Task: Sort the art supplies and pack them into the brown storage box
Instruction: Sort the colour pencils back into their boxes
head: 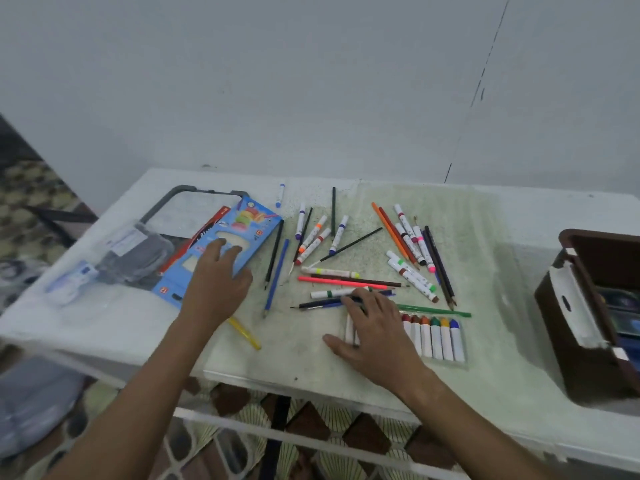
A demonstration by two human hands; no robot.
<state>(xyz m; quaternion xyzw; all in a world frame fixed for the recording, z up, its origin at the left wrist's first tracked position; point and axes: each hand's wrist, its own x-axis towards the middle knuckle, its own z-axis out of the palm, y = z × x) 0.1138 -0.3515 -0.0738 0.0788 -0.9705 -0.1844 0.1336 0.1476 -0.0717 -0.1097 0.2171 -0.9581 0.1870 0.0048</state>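
Markers and colour pencils [346, 258] lie scattered over the middle of the white table [519, 216]. My left hand [216, 277] rests with straight fingers on a flat blue pencil packet [249, 230]. My right hand [372, 323] lies palm down on the left end of a clear tray of crayons [438, 336], its fingertips touching a dark blue pencil [318, 303]. The brown storage box [595, 306] stands open at the table's right edge. A yellow pen [246, 334] sticks out from under my left forearm.
A grey pouch and plastic-wrapped items [117, 258] sit at the table's left, beside a dark-rimmed board [194, 209]. A wall rises right behind the table. The floor below is patterned.
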